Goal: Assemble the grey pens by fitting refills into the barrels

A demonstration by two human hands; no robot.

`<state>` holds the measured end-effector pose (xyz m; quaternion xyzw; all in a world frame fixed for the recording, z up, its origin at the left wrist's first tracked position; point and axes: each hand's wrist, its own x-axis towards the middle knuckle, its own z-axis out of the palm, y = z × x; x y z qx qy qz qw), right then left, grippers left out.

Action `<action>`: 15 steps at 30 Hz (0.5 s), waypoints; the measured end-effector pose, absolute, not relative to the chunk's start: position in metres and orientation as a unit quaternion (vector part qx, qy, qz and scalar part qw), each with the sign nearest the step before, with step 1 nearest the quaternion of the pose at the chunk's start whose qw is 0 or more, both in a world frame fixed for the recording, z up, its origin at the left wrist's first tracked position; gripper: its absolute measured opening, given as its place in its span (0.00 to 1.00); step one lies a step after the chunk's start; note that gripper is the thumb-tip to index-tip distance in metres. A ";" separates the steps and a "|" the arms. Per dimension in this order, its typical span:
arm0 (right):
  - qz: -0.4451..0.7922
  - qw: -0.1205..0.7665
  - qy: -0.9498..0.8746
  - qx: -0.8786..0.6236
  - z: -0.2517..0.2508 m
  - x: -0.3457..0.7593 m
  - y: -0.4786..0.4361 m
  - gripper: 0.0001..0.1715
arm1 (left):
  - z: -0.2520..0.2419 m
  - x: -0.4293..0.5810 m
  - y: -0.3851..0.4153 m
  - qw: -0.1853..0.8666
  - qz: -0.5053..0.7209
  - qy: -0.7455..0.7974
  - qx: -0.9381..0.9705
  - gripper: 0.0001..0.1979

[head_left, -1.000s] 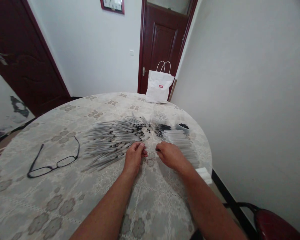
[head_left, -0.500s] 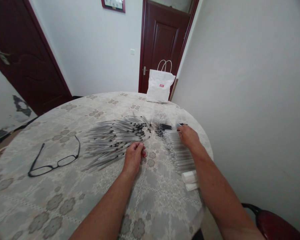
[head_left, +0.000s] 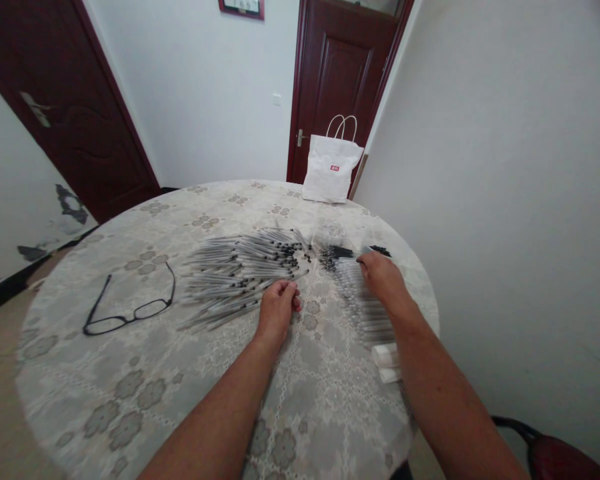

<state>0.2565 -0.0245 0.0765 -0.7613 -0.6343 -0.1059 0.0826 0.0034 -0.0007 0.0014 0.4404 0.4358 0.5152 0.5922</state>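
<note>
My left hand (head_left: 279,303) rests over the table with its fingers curled together; whatever is in them, if anything, is too small to tell. Just beyond it lies a wide pile of slim grey pen-like sticks (head_left: 220,273) with black ends. My right hand (head_left: 384,272) is closed in a pinch above the near side of some small black pieces (head_left: 380,251); what it pinches I cannot make out. Under and beside that hand spreads a row of whitish translucent tubes (head_left: 353,287), partly hidden by it. A bunch of black pen-tip-like parts (head_left: 337,253) lies between the two piles.
Black-framed glasses (head_left: 130,319) lie at the left on the patterned tablecloth (head_left: 220,380). White rolls (head_left: 387,362) sit by my right forearm. Behind the piles is a clear plastic bag (head_left: 329,232), and a white paper bag (head_left: 333,170) stands at the far edge. A chair (head_left: 560,457) is at lower right.
The view has shifted, so everything appears slightly further right. Both hands hold nearly the same places over the table; the right hand's fingers stay pinched near the black pieces.
</note>
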 end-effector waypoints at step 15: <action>0.007 0.163 -0.703 -0.692 0.022 0.112 0.006 0.21 | -0.003 -0.004 0.005 0.539 0.633 0.449 0.328 0.22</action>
